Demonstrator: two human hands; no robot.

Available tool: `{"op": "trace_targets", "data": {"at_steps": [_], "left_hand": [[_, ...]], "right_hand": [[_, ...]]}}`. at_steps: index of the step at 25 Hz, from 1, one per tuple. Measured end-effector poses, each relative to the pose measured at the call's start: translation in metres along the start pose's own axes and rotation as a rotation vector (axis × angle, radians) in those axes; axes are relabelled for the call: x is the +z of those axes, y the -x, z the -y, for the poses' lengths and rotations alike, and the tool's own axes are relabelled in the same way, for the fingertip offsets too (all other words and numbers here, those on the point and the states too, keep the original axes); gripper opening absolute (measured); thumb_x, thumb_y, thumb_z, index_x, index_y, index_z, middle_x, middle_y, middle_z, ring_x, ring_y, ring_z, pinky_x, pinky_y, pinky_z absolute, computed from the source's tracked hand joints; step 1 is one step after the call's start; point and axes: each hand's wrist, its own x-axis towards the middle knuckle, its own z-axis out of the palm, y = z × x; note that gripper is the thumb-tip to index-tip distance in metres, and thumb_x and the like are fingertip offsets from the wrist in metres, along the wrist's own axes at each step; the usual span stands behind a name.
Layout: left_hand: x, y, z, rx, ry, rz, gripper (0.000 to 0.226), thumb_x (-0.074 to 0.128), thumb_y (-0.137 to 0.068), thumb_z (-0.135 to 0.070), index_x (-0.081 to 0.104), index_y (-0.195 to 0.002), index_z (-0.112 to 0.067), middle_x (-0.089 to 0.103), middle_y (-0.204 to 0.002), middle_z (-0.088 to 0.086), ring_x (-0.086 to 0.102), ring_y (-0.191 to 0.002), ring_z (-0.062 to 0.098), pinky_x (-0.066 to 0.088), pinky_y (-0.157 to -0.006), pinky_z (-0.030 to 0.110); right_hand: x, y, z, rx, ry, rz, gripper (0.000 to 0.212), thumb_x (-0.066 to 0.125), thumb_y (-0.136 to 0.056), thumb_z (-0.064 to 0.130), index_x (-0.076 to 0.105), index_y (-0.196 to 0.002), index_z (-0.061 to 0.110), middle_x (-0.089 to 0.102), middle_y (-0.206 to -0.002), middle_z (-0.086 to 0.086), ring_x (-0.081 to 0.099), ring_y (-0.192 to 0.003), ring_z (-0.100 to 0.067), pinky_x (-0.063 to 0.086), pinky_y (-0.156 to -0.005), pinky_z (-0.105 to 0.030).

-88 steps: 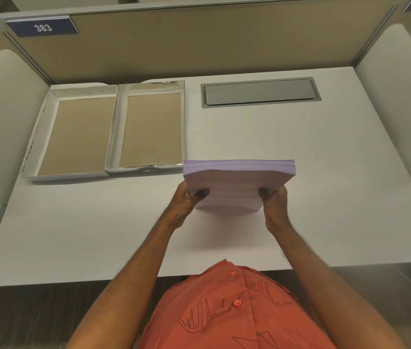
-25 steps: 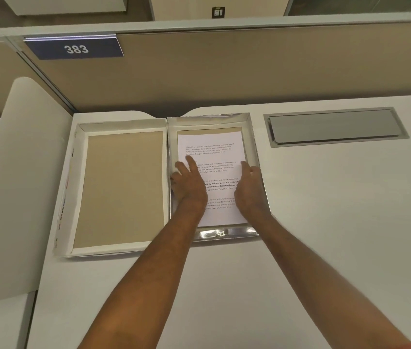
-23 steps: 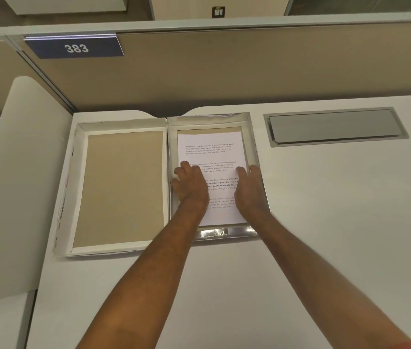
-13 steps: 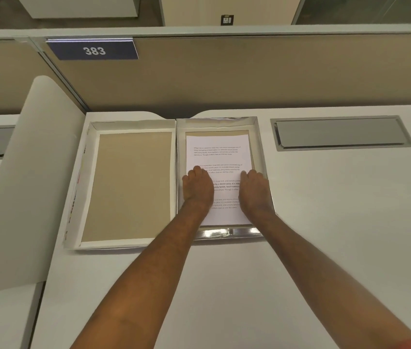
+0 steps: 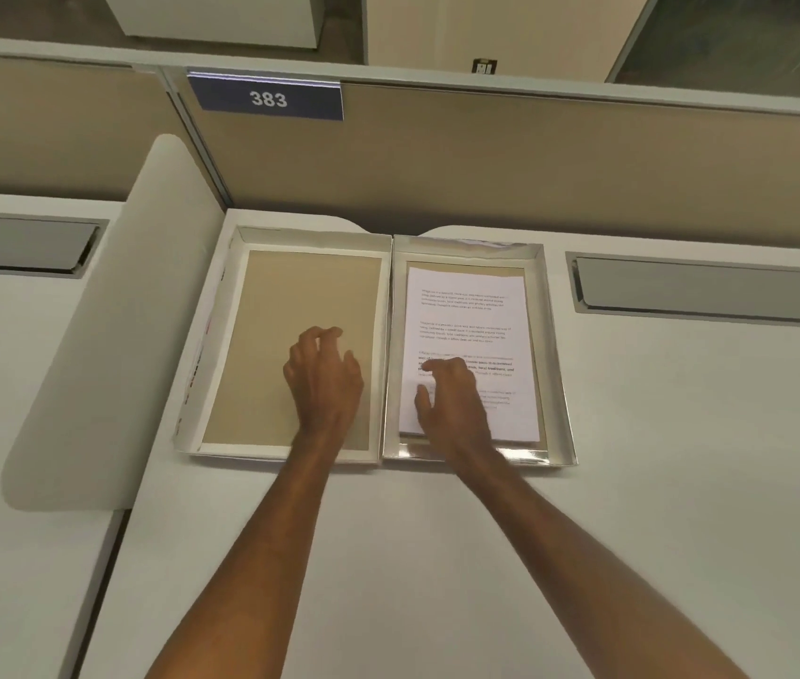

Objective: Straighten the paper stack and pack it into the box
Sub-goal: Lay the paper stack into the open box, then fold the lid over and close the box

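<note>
The paper stack, white with printed text on its top sheet, lies flat inside the shallow box with shiny silver walls. My right hand rests over the stack's near left part, fingers loosely spread, holding nothing. To the left, touching the box, lies the open white lid with a brown cardboard inside. My left hand hovers over the lid's brown inside near its right wall, fingers curled and apart, empty.
Both trays sit at the back of a white desk against a tan partition with a blue "383" sign. A grey cable hatch lies to the right. A white curved divider stands on the left.
The stack went from being held above the desk into the box. In the last half second my left hand has left the paper and moved left over the lid; my right hand shifted left on the stack.
</note>
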Motion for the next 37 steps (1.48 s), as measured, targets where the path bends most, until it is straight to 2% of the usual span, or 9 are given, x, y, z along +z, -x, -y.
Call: {"op": "trace_targets", "data": {"at_steps": [7, 14, 18, 25, 27, 29, 30, 33, 37], "left_hand": [[-0.039, -0.012, 0.097, -0.308, -0.147, -0.086, 0.050, 0.070, -0.087, -0.017, 0.056, -0.134, -0.007, 0.044, -0.149, 0.018, 0.042, -0.137, 0.040, 0.031, -0.111, 0.055], [-0.061, -0.022, 0.129, -0.453, -0.022, -0.051, 0.046, 0.054, -0.090, 0.009, 0.053, -0.135, 0.000, 0.053, -0.135, 0.025, 0.056, -0.120, 0.049, 0.049, -0.095, 0.057], [-0.072, -0.033, 0.133, -0.534, 0.043, -0.012, 0.036, 0.053, -0.097, -0.001, 0.052, -0.133, -0.001, 0.060, -0.133, 0.024, 0.060, -0.119, 0.048, 0.050, -0.091, 0.054], [-0.087, -0.037, 0.142, -0.526, 0.217, 0.181, 0.019, 0.051, -0.099, -0.012, 0.052, -0.118, -0.009, 0.063, -0.122, 0.022, 0.055, -0.094, 0.034, 0.043, -0.081, 0.037], [-0.099, -0.041, 0.144, -0.532, 0.346, 0.206, 0.023, 0.054, -0.102, -0.021, 0.054, -0.122, -0.010, 0.061, -0.128, 0.019, 0.056, -0.103, 0.034, 0.041, -0.085, 0.036], [-0.114, -0.045, 0.142, -0.511, 0.404, 0.198, 0.023, 0.053, -0.103, -0.026, 0.057, -0.120, -0.012, 0.060, -0.129, 0.014, 0.057, -0.114, 0.034, 0.041, -0.087, 0.036], [-0.122, -0.046, 0.140, -0.481, 0.420, 0.175, 0.021, 0.053, -0.103, -0.027, 0.058, -0.118, -0.013, 0.060, -0.126, 0.012, 0.057, -0.111, 0.032, 0.040, -0.087, 0.034], [-0.145, -0.048, 0.121, -0.386, 0.528, 0.110, 0.020, 0.053, -0.102, -0.027, 0.062, -0.113, -0.013, 0.062, -0.114, 0.009, 0.056, -0.098, 0.025, 0.042, -0.081, 0.032], [-0.176, -0.041, 0.091, -0.307, 0.707, 0.152, 0.013, 0.054, -0.103, -0.024, 0.067, -0.102, -0.023, 0.063, -0.100, 0.012, 0.055, -0.082, 0.024, 0.044, -0.064, 0.031]], "right_hand": [[0.041, 0.026, 0.024, -0.048, 0.007, 0.234, 0.050, 0.055, -0.103, 0.019, 0.052, -0.153, 0.017, 0.047, -0.143, -0.008, 0.057, -0.126, -0.028, 0.053, -0.103, -0.039], [0.057, 0.026, 0.018, -0.021, 0.068, 0.287, 0.056, 0.055, -0.103, 0.012, 0.043, -0.158, 0.011, 0.041, -0.144, -0.010, 0.069, -0.096, -0.033, 0.051, -0.081, -0.028], [0.056, 0.024, 0.017, 0.033, -0.002, 0.305, 0.059, 0.057, -0.103, 0.011, 0.042, -0.160, 0.010, 0.044, -0.141, -0.010, 0.068, -0.104, -0.032, 0.055, -0.093, -0.032], [0.051, 0.018, 0.019, 0.159, -0.213, 0.318, 0.054, 0.059, -0.103, 0.004, 0.052, -0.155, 0.013, 0.048, -0.140, -0.017, 0.061, -0.101, -0.023, 0.056, -0.103, -0.045], [0.045, 0.017, 0.023, 0.203, -0.247, 0.322, 0.052, 0.055, -0.103, 0.003, 0.054, -0.154, 0.014, 0.049, -0.141, -0.017, 0.064, -0.110, -0.028, 0.058, -0.099, -0.032], [0.038, 0.016, 0.026, 0.256, -0.298, 0.329, 0.053, 0.051, -0.102, 0.002, 0.055, -0.154, 0.014, 0.052, -0.138, -0.015, 0.061, -0.100, -0.025, 0.054, -0.072, -0.006], [0.035, 0.016, 0.028, 0.272, -0.328, 0.338, 0.054, 0.051, -0.101, 0.002, 0.055, -0.154, 0.013, 0.057, -0.131, -0.012, 0.059, -0.093, -0.020, 0.049, -0.064, -0.004], [0.028, 0.017, 0.030, 0.306, -0.423, 0.386, 0.055, 0.055, -0.101, 0.008, 0.052, -0.156, 0.012, 0.060, -0.101, 0.001, 0.060, -0.086, -0.015, 0.048, -0.072, -0.017], [0.020, 0.021, 0.033, 0.340, -0.494, 0.425, 0.055, 0.058, -0.103, 0.014, 0.048, -0.158, 0.012, 0.062, -0.143, -0.016, 0.066, -0.122, -0.032, 0.049, -0.076, -0.022]]}}
